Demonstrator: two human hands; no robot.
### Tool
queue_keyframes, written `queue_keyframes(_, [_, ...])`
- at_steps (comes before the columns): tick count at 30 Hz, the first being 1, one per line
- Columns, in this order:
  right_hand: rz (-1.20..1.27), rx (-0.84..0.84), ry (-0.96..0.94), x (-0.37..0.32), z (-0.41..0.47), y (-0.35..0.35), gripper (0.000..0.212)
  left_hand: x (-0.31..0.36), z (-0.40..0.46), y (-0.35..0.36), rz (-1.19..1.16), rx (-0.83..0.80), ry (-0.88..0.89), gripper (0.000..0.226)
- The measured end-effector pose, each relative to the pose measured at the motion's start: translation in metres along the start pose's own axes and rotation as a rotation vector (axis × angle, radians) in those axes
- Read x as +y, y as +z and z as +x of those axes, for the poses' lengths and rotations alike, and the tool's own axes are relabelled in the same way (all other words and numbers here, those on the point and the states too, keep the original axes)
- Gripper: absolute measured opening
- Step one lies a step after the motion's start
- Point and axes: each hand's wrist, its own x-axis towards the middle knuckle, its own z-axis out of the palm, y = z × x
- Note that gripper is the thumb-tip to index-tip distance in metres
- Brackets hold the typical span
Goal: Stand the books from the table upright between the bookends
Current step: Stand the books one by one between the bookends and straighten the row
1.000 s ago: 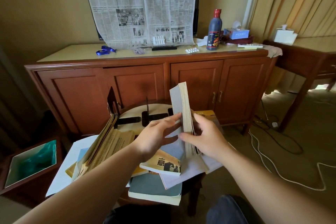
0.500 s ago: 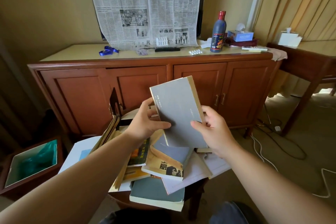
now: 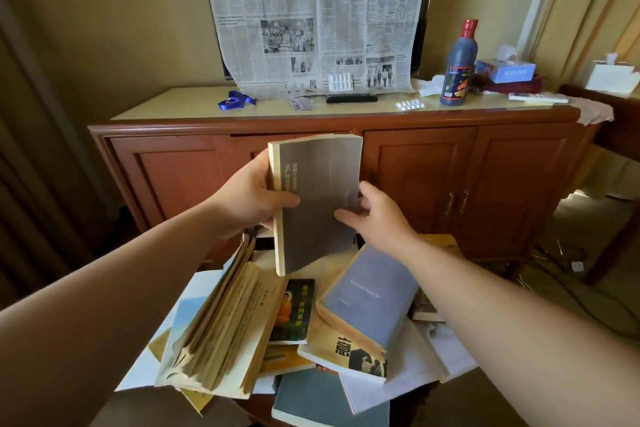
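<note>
I hold a grey paperback (image 3: 317, 198) upright in the air above the table, its cover facing me. My left hand (image 3: 254, 196) grips its spine edge, thumb across the cover. My right hand (image 3: 372, 215) holds the right edge with thumb in front and fingers behind. Below lies a messy pile of books: a thick yellowed book (image 3: 221, 333) leaning at the left, a blue-grey book (image 3: 372, 298), a small dark one with an orange figure (image 3: 292, 310) and a teal book (image 3: 311, 402) at the front. The bookends are hidden behind the raised book and my hands.
A wooden sideboard (image 3: 415, 170) stands right behind the table, with a dark bottle (image 3: 458, 64), tissue box (image 3: 505, 70), pill strips and a remote on top. A newspaper (image 3: 311, 14) hangs over a screen. Cables (image 3: 568, 263) lie on the floor at right.
The grey book has risen higher and turned from tilted to upright, cover toward me. My left hand shifted to its spine edge. The view came closer to the sideboard, hiding the bookends.
</note>
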Motion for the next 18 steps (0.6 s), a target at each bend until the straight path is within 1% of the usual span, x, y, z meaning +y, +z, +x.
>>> queue_keyframes(3, [-0.053,-0.015,0.007,-0.004,0.032,0.013,0.042,-0.005,0.016,-0.023,0.018,0.111,-0.047,0.060])
queue_keyframes(6, [-0.228,-0.034,0.014,0.003,0.057,0.025,0.070,-0.011,0.035,-0.044,0.058,0.241,-0.098,0.054])
queue_keyframes(7, [-0.260,-0.046,0.016,0.008,0.064,0.028,0.075,-0.014,0.042,-0.050,0.083,0.278,-0.117,0.053])
queue_keyframes(10, [-0.303,-0.129,0.022,0.024,0.081,0.038,0.079,-0.031,0.066,-0.064,0.131,0.361,-0.167,0.053])
queue_keyframes(13, [-0.372,-0.195,-0.004,0.039,0.095,0.051,0.084,-0.056,0.092,-0.062,0.151,0.405,-0.228,0.051])
queue_keyframes(16, [-0.390,-0.207,-0.033,0.049,0.103,0.062,0.087,-0.083,0.118,-0.051,0.142,0.420,-0.278,0.048])
queue_keyframes(18, [-0.380,-0.165,-0.065,0.054,0.108,0.067,0.084,-0.101,0.136,-0.042,0.123,0.424,-0.302,0.048])
